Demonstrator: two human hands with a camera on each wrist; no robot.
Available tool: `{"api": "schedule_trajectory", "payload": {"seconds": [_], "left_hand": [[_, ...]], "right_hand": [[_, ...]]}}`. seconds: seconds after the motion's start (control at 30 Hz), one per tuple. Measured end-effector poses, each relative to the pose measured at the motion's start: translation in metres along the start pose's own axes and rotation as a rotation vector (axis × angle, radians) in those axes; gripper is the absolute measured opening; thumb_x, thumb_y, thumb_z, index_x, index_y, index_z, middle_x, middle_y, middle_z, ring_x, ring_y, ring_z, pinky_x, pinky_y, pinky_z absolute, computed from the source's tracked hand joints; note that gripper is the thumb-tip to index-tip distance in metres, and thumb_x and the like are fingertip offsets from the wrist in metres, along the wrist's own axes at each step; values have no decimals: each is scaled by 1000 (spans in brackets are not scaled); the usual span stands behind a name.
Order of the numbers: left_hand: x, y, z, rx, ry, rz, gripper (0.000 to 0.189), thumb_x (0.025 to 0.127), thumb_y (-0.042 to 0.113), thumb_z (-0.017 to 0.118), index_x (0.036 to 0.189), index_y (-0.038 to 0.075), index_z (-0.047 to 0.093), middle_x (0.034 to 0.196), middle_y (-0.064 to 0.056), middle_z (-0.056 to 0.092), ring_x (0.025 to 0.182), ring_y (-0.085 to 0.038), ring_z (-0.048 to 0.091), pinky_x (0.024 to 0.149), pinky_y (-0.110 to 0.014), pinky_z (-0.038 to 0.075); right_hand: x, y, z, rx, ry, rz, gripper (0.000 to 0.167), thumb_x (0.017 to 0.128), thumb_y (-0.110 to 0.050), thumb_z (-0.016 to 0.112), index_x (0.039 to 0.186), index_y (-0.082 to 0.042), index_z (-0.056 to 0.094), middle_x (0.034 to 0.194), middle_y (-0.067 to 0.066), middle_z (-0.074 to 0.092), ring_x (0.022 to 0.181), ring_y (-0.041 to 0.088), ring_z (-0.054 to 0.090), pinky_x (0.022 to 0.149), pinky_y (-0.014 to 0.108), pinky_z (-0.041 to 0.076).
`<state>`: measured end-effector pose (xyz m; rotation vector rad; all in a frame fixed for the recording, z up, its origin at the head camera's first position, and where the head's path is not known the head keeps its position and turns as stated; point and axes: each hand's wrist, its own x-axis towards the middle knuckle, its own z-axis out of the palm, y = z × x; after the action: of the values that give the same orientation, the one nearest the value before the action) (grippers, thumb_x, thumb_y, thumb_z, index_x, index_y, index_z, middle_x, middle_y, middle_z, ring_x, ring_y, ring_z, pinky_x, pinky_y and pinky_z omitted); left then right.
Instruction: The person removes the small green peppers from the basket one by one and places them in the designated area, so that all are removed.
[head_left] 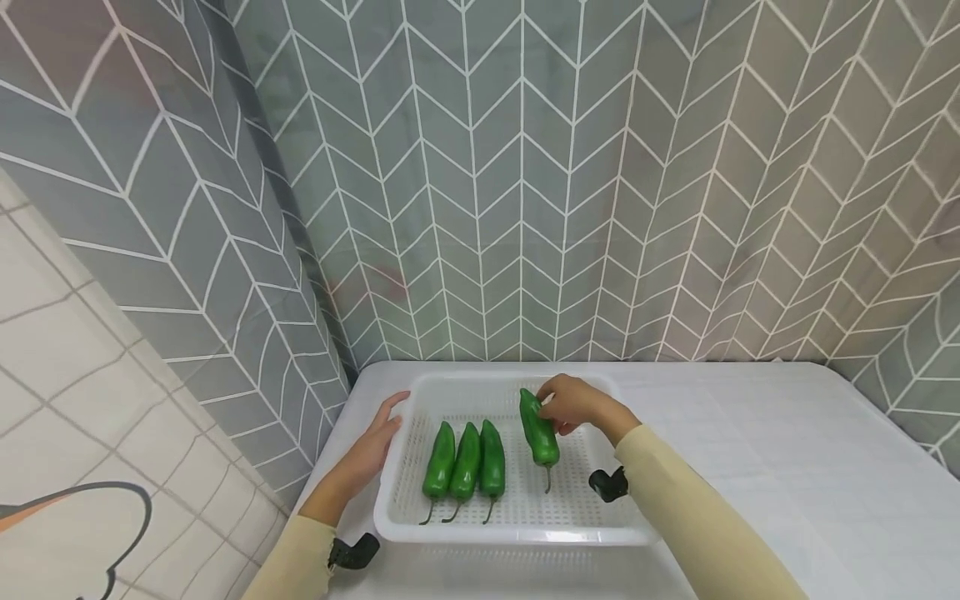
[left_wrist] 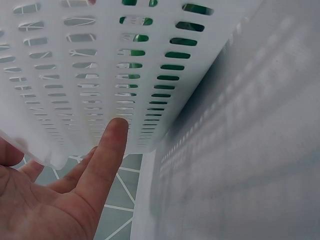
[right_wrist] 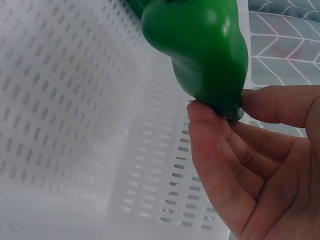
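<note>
My right hand (head_left: 573, 404) pinches a green pepper (head_left: 542, 433) near its narrow end, over the right part of a white perforated basket (head_left: 517, 536). In the right wrist view, thumb and fingertips (right_wrist: 205, 120) meet at the pepper's tapered tip, and its wide end points away from the hand. Three more green peppers (head_left: 467, 462) lie side by side in the basket's left half, stems toward me. At the basket's left rim is my left hand (head_left: 371, 446). The left wrist view shows its fingers (left_wrist: 107, 155) mostly straight, one fingertip against the slotted outer wall.
The basket stands on a white-covered table (head_left: 750, 442), which extends to the right. A grey chevron-patterned curtain (head_left: 525, 208) hangs behind it and along the left side. White tile-patterned fabric (head_left: 112, 400) is at the lower left. Both wrists carry small black devices (head_left: 609, 483).
</note>
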<state>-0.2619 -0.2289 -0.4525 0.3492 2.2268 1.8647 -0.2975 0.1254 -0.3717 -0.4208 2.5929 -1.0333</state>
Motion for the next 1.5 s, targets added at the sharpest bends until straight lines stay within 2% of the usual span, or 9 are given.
{"api": "schedule_trajectory", "payload": {"seconds": [0.13,0.27,0.43,0.8,1.1,1.37,1.5], "left_hand": [[-2,-3,1,-7,10,-12,47,114,27,21,160,30,14,159,-12,35,141,-36,42,107,-45,43],[-1,-3,0,-5,-7,3,48,114,27,20,161,28,11,161,-12,33,143,-36,40,110,-48,40],[-1,-3,0,5,-2,-3,47,114,28,20,161,30,12,160,-11,35,141,-36,42,108,-48,43],[-2,-4,1,14,-1,-13,48,114,29,21,161,31,13,161,-10,33,142,-35,41,109,-46,42],[2,-2,-1,11,-36,24,49,114,33,22,161,27,9,161,-18,29,142,-41,39,105,-46,46],[3,-3,-1,6,-13,-4,48,113,32,23,160,31,13,160,-13,33,142,-38,40,107,-48,44],[3,-3,-1,2,-9,-2,48,113,32,23,160,30,13,160,-14,32,142,-39,40,107,-48,44]], "right_hand": [[-1,1,-2,1,3,-12,38,91,-2,63,125,13,61,76,11,69,67,22,71,62,34,61],[-1,1,-8,-11,9,-21,37,92,-4,63,125,14,62,79,10,70,68,20,71,62,33,60],[-4,3,-14,-16,23,-34,38,91,-4,63,124,14,62,81,10,70,66,17,69,61,31,60],[-15,5,-23,17,44,-43,40,91,-5,64,125,15,61,82,11,70,66,18,69,62,33,60],[-20,10,-35,-3,57,-48,38,93,-6,62,125,16,60,85,12,71,68,18,69,64,33,61],[-30,14,-48,4,54,-57,39,96,-6,61,127,17,57,87,13,71,71,19,69,66,36,61],[-33,16,-54,4,59,-64,40,96,-6,60,128,18,56,88,13,72,72,19,69,67,36,61]]}}
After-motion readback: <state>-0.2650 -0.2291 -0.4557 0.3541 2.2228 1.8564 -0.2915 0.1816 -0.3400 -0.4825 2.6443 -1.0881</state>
